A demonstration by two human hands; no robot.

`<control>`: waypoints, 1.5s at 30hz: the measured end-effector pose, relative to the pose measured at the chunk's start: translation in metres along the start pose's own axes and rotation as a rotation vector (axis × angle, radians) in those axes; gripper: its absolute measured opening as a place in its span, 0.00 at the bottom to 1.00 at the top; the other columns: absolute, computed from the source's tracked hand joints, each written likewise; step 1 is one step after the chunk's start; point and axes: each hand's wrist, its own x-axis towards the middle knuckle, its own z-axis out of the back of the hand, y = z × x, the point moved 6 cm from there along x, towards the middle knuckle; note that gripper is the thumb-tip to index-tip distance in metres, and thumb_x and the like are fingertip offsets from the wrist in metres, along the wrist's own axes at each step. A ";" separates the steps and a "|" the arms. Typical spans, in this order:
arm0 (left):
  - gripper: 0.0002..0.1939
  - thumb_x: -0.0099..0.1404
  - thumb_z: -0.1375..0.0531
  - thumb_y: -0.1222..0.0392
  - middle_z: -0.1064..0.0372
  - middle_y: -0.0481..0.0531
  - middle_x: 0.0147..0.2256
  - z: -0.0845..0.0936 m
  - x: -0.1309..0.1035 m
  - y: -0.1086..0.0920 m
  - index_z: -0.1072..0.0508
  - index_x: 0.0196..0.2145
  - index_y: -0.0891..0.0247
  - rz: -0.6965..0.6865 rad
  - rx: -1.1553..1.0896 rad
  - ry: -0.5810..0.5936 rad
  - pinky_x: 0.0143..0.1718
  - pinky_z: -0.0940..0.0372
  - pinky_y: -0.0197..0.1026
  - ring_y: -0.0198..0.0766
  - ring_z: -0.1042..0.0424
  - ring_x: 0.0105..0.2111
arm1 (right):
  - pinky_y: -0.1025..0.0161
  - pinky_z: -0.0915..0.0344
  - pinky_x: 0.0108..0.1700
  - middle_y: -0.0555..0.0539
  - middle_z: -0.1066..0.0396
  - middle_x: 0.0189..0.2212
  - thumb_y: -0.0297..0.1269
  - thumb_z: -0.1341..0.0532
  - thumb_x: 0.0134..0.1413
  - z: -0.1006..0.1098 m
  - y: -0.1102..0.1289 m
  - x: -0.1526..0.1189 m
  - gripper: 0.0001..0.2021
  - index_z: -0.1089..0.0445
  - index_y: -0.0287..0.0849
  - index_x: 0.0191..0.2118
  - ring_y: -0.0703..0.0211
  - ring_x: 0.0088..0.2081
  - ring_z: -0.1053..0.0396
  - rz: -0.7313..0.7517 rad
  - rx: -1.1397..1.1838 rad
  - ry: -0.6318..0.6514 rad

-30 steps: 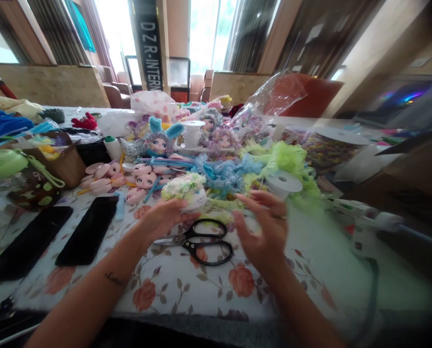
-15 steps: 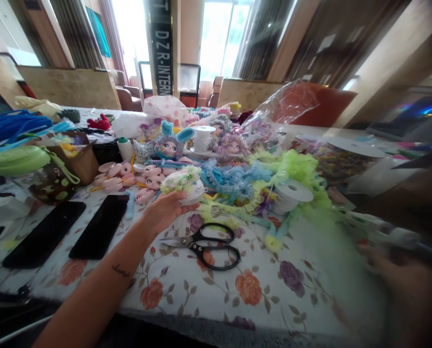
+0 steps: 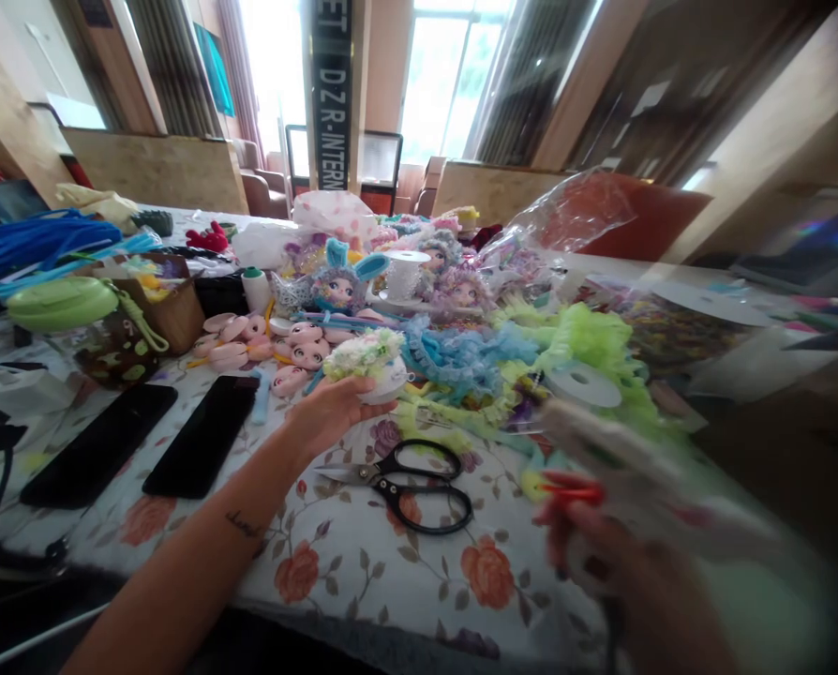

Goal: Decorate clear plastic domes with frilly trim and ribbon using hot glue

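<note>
My left hand [image 3: 345, 410] is closed around a small doll head [image 3: 389, 380], pale, with green-and-white frilly trim on top and a small ring at its side. My right hand [image 3: 594, 553], blurred by motion, grips a white glue gun [image 3: 644, 469] with a red trigger [image 3: 577, 489]. Black-handled scissors [image 3: 419, 483] lie with blades parted on the flowered cloth [image 3: 363, 572], below and between my hands. Pink doll faces [image 3: 306, 347] lie just behind my left hand. Blue ruffled trim [image 3: 461, 352] spreads to its right.
Two black phones [image 3: 201, 436] lie at left, near a green-lidded jar [image 3: 120, 328] and a cardboard box [image 3: 172, 309]. Lime-green tulle [image 3: 594, 347] and a white spool [image 3: 582, 382] stand at right. Finished doll heads [image 3: 341, 281] and clear plastic wrap [image 3: 566, 211] fill the back.
My right hand has swung in from the right edge toward the middle, carrying the glue gun. My left hand keeps hold of the doll head; the whole view has shifted slightly.
</note>
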 end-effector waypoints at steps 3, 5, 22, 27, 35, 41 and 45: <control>0.23 0.54 0.33 0.69 0.22 0.53 0.39 0.001 0.000 0.001 0.25 0.48 0.61 -0.008 0.026 -0.007 0.54 0.34 0.58 0.49 0.26 0.46 | 0.66 0.44 0.16 0.46 0.26 0.24 0.49 0.29 0.42 -0.073 0.001 -0.033 0.20 0.25 0.41 0.39 0.62 0.17 0.35 -0.189 0.107 0.207; 0.22 0.54 0.33 0.69 0.23 0.53 0.38 0.002 0.000 0.001 0.25 0.48 0.61 -0.016 0.052 -0.013 0.52 0.32 0.56 0.48 0.25 0.44 | 0.67 0.44 0.16 0.50 0.32 0.17 0.50 0.31 0.45 -0.102 0.009 -0.041 0.18 0.25 0.41 0.37 0.61 0.18 0.35 -0.180 0.119 0.260; 0.26 0.47 0.29 0.66 0.22 0.53 0.38 -0.001 -0.003 0.007 0.24 0.47 0.61 -0.013 0.191 -0.059 0.46 0.31 0.48 0.47 0.25 0.43 | 0.67 0.35 0.23 0.54 0.37 0.13 0.46 0.34 0.50 -0.133 0.004 -0.037 0.13 0.32 0.41 0.28 0.63 0.18 0.37 -0.164 0.242 0.311; 0.28 0.48 0.29 0.66 0.23 0.54 0.40 0.001 -0.002 0.009 0.25 0.49 0.60 -0.024 0.196 -0.048 0.46 0.31 0.47 0.47 0.25 0.45 | 0.68 0.36 0.22 0.53 0.35 0.12 0.47 0.36 0.51 -0.132 0.006 -0.037 0.13 0.31 0.41 0.28 0.64 0.18 0.37 -0.155 0.186 0.280; 0.29 0.49 0.30 0.67 0.23 0.54 0.44 0.001 -0.002 0.008 0.26 0.50 0.60 -0.033 0.205 -0.059 0.45 0.31 0.47 0.47 0.25 0.44 | 0.68 0.35 0.24 0.52 0.35 0.13 0.46 0.38 0.54 -0.133 0.007 -0.036 0.15 0.33 0.41 0.24 0.64 0.18 0.37 -0.127 0.179 0.307; 0.28 0.50 0.30 0.67 0.23 0.54 0.44 -0.002 -0.002 0.007 0.26 0.50 0.60 -0.030 0.199 -0.035 0.47 0.31 0.50 0.49 0.25 0.45 | 0.67 0.36 0.23 0.52 0.35 0.13 0.48 0.37 0.54 -0.131 0.006 -0.037 0.17 0.33 0.41 0.23 0.64 0.18 0.37 -0.131 0.177 0.298; 0.28 0.50 0.30 0.66 0.22 0.54 0.43 0.000 -0.002 0.007 0.25 0.51 0.60 -0.023 0.185 -0.034 0.46 0.30 0.48 0.48 0.25 0.45 | 0.68 0.36 0.23 0.52 0.35 0.13 0.48 0.36 0.53 -0.130 0.005 -0.037 0.17 0.33 0.40 0.22 0.65 0.18 0.37 -0.143 0.179 0.294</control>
